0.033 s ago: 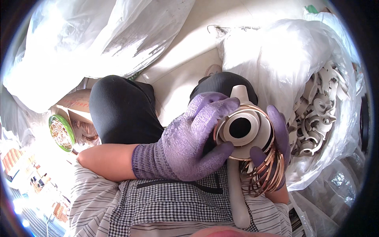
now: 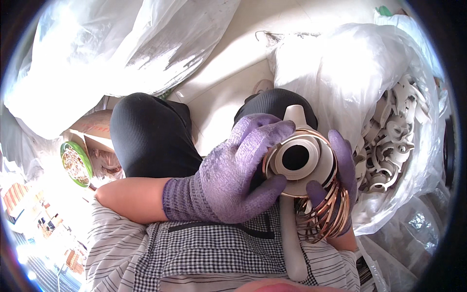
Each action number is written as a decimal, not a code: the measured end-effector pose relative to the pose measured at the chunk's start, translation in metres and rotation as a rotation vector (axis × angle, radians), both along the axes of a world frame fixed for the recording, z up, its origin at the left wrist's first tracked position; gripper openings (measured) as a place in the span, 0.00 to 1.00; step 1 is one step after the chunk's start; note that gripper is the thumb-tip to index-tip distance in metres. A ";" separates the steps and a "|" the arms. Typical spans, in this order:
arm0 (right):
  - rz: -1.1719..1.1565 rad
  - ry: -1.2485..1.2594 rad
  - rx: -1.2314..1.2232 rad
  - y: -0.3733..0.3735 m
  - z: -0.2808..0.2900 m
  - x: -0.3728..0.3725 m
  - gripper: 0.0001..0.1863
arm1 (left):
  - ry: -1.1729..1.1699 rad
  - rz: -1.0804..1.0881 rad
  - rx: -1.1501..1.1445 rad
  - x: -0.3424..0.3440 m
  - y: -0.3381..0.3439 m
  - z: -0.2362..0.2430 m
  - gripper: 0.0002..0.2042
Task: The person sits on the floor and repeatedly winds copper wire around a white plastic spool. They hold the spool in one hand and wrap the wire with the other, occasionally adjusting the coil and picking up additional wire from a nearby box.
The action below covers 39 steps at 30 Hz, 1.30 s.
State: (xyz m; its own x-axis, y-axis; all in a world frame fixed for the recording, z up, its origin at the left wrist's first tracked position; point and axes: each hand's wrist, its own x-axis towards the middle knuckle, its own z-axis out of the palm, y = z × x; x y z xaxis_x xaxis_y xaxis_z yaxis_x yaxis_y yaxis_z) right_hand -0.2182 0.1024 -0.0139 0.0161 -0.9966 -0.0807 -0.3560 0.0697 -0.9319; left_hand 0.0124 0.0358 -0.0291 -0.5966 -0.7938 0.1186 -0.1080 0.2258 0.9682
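Observation:
My left hand (image 2: 228, 175), in a purple knit glove, grips the left side of an off-white plastic housing (image 2: 309, 171), its index finger at the top and thumb at the lower edge. The housing has concentric rings round a dark opening, a short spout at the top and a long handle (image 2: 293, 243) hanging down. My right hand (image 2: 344, 163), also gloved, holds its right side with thumb and fingers. A thin copper-coloured ring lies round the housing's face. Several similar loose rings (image 2: 325, 221) hang in a bunch at my right hand below it.
A clear plastic bag (image 2: 428, 126) of off-white curved parts stands at right. Large plastic bags (image 2: 73, 58) lie at upper left. A green tray (image 2: 83, 161) of small pieces and a cardboard box (image 2: 92, 121) are at left. My knees are beyond my hands, over tiled floor (image 2: 214, 97).

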 end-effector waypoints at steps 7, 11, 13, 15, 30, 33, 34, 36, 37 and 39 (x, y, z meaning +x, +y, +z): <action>0.171 0.087 -0.091 0.003 -0.011 -0.017 0.49 | 0.023 -0.076 -0.056 0.003 0.000 -0.005 0.33; 0.280 0.183 -0.186 -0.003 -0.016 -0.024 0.51 | 0.035 -0.146 -0.127 0.011 -0.004 -0.015 0.36; 0.324 0.215 -0.209 -0.006 -0.020 -0.029 0.52 | 0.045 -0.159 -0.149 0.012 -0.003 -0.020 0.37; 0.378 0.243 -0.241 -0.015 -0.015 -0.031 0.52 | 0.056 -0.162 -0.166 0.014 -0.002 -0.026 0.39; 0.454 0.325 -0.202 -0.036 -0.004 -0.036 0.48 | -0.112 -0.031 -0.433 -0.001 -0.017 -0.016 0.48; 0.494 0.370 -0.173 -0.040 -0.001 -0.035 0.47 | -0.133 -0.047 -0.399 -0.002 -0.015 -0.017 0.50; 0.488 0.346 -0.145 -0.040 -0.001 -0.035 0.46 | -0.172 -0.072 -0.366 -0.001 -0.018 -0.006 0.51; 0.477 0.313 -0.120 -0.041 -0.004 -0.035 0.47 | -0.184 -0.085 -0.351 -0.001 -0.020 -0.002 0.51; 0.471 0.305 -0.123 -0.041 -0.007 -0.034 0.47 | -0.157 -0.072 -0.370 -0.003 -0.020 -0.005 0.50; 0.464 0.295 -0.137 -0.043 -0.012 -0.034 0.49 | -0.116 -0.037 -0.423 -0.004 -0.022 -0.011 0.49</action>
